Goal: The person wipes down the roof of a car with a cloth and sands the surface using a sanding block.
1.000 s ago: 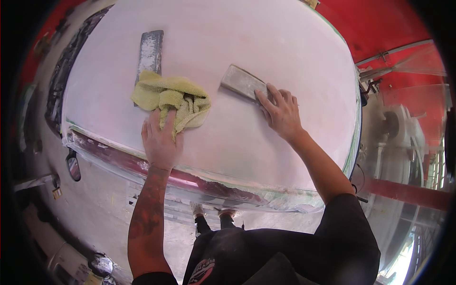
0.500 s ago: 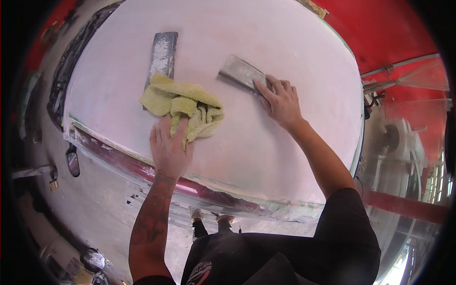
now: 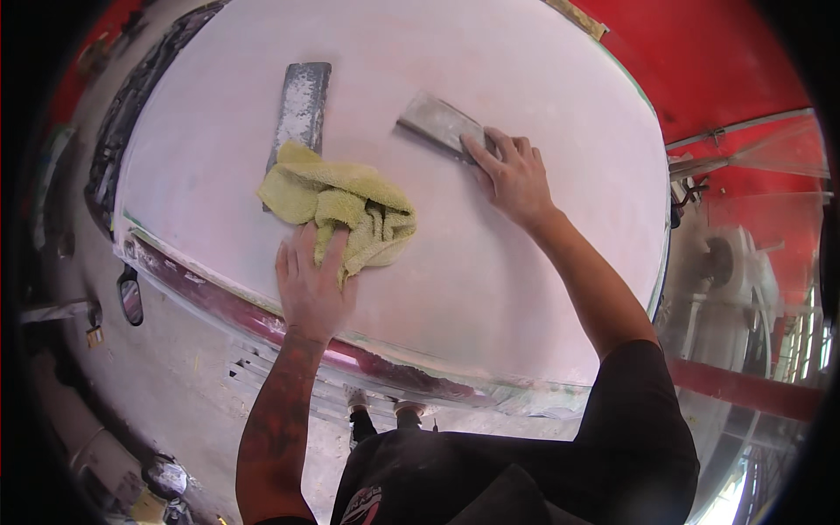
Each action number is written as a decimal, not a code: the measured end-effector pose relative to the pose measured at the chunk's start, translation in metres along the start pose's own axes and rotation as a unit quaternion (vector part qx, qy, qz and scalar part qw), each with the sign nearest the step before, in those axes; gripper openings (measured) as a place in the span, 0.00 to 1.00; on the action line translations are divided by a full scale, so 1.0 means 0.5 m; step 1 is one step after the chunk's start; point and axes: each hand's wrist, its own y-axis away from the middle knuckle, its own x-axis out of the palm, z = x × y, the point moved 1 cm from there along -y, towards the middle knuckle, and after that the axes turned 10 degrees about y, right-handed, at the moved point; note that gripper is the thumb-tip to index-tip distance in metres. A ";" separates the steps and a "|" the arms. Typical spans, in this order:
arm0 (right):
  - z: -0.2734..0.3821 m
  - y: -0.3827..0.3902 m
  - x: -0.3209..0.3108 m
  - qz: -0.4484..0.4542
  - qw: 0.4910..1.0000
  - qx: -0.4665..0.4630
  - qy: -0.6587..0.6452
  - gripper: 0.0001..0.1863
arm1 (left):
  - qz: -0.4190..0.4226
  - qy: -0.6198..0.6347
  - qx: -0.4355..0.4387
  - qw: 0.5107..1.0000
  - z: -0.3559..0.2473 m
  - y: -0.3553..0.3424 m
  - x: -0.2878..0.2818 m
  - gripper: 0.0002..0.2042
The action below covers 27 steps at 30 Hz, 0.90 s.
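Observation:
On the pale pinkish-white vehicle panel [image 3: 437,280], my left hand [image 3: 312,284] lies with fingers stretched out, fingertips touching the crumpled yellow-green cloth [image 3: 372,236]. Under the cloth's upper left part, a long dark grey block [image 3: 299,109] with white dust shows, partly hidden. To the right, my right hand [image 3: 514,179] grips the near end of a flat grey sanding block [image 3: 433,122], thumb along its side and fingers curled over it. The block is angled diagonally on the panel.
The panel has a dark red strip [image 3: 192,276] and masking along its near edge. A side mirror [image 3: 131,297] shows at left, black trim [image 3: 122,140] beyond it. A red surface [image 3: 682,70] and hazy plastic-like sheeting [image 3: 735,289] are at right. My feet show below the panel.
My right hand and its block have moved up and left across the panel. The whole view has shifted slightly; my left hand stays at the cloth.

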 end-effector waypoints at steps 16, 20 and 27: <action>-0.023 -0.167 0.024 0.084 0.991 0.065 0.076 0.25 | -0.012 0.027 0.030 0.999 -0.014 -0.013 0.008 0.31; -0.061 -0.268 0.095 0.093 0.983 0.124 0.102 0.22 | -0.010 0.038 0.032 0.999 -0.010 -0.008 0.026 0.31; 0.112 -0.030 -0.006 0.026 0.999 -0.017 0.007 0.27 | -0.001 0.005 -0.004 1.000 0.017 0.008 -0.001 0.32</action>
